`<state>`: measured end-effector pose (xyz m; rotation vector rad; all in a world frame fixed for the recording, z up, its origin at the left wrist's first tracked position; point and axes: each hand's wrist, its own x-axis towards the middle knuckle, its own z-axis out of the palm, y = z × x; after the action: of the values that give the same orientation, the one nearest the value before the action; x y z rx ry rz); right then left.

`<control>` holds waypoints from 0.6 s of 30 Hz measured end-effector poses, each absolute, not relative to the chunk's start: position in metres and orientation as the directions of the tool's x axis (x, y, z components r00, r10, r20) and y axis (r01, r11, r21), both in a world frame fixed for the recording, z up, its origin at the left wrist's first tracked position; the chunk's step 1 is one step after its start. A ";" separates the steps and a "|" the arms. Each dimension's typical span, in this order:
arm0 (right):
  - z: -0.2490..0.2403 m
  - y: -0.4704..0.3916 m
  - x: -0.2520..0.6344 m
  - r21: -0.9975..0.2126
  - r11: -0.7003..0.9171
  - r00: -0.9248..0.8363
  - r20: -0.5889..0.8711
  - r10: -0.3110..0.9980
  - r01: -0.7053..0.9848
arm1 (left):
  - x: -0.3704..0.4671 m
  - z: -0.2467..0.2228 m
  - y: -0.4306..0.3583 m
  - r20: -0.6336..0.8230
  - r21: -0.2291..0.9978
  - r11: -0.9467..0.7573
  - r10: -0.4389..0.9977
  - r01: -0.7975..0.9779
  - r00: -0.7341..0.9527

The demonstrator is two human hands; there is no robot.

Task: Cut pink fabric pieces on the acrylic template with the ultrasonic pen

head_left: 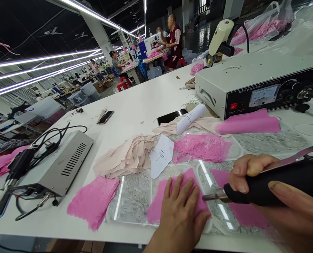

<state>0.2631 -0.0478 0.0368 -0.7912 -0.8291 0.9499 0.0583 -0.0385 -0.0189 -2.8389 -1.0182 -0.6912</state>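
Note:
My left hand (178, 209) lies flat with spread fingers on a pink fabric piece (156, 203), pressing it against a glossy marbled sheet (134, 195). A black handheld ultrasonic tool (261, 186) is gripped in my right hand (290, 211). Its metal tip is at the fabric's right edge, close to my left fingers; whether it touches cannot be made out. Another pink fabric piece (247, 214) lies beneath the tool, partly hidden. Beyond my hands are pink lace (203, 146), a white paper pattern (161, 156) and layered beige fabric (127, 154). Pink lace pieces (93, 200) lie stacked to the left.
A control box with a dial (264, 95) stands at right on the white table (135, 105). At left sits a grey box (64, 165) with cables and a second handheld tool (20, 165). Two phones (105, 117) lie farther back. People work at sewing machines beyond.

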 end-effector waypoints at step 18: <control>0.022 -0.048 0.284 -0.828 0.440 0.432 0.276 0.859 -0.346 | 0.060 -0.010 -0.044 0.536 0.144 -0.794 0.564 0.590 0.628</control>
<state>0.2842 -0.0476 0.0218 -0.7703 -0.7834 0.8512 0.0595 -0.0435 -0.0095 -2.7937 -0.9905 -0.8955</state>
